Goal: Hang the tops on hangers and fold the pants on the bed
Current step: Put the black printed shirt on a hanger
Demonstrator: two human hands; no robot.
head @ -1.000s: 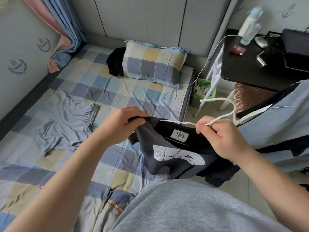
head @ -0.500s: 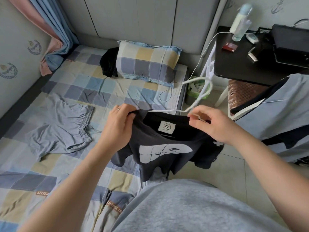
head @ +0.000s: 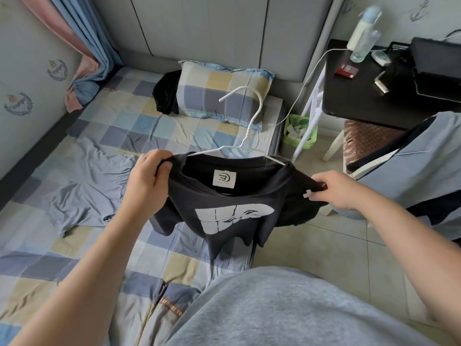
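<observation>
Head: tee (head: 189,196) on hanger (head: 254,113), green bin (head: 296,144) w/ paper (head: 296,128)

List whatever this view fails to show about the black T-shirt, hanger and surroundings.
All in the head view:
- hanger: its arms are hidden inside the black T-shirt, which the left hand and right hand grip.
- neck label: print too small to read.
- black garment: mostly hidden behind the pillow; kind unclear.
- bottle on the desk: blurred.
- blue garment: cut off by the right edge.
</observation>
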